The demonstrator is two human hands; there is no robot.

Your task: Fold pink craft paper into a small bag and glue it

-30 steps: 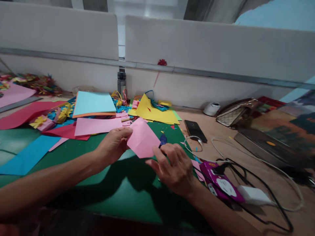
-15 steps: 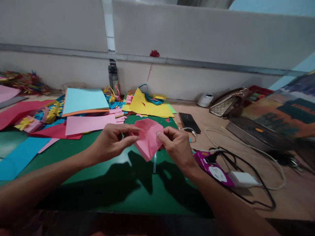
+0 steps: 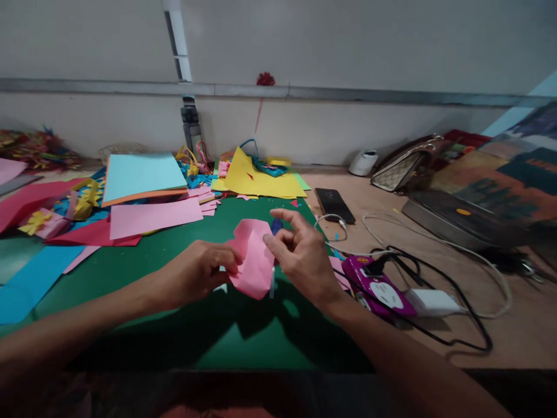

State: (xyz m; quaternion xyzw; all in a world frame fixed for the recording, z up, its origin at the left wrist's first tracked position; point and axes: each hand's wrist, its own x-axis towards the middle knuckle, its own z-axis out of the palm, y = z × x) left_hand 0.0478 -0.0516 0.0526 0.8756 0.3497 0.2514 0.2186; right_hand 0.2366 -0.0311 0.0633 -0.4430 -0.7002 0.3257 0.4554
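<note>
A folded piece of pink paper (image 3: 255, 261) is held up above the green table surface, its creased faces standing out at angles. My left hand (image 3: 204, 270) pinches its left edge between thumb and fingers. At the right edge, the thumb of my right hand (image 3: 300, 255) lies against the paper with a bent finger close behind; the index finger is raised away from it. Just behind that edge shows a small dark blue object (image 3: 276, 225), mostly hidden. Below the paper, a thin clear stick (image 3: 272, 284) partly shows on the table.
Coloured sheets lie at the left, among them a light blue sheet (image 3: 145, 174), a pink strip (image 3: 156, 219) and a yellow sheet (image 3: 261, 177) farther back. On the right are a phone (image 3: 334, 204), a purple power strip (image 3: 378, 290), loose cables and a bag (image 3: 402, 165).
The pink paper has turned and come slightly lower, showing a broader face. My left fingers have closed on its left edge. My right index finger has lifted away, uncovering the blue object.
</note>
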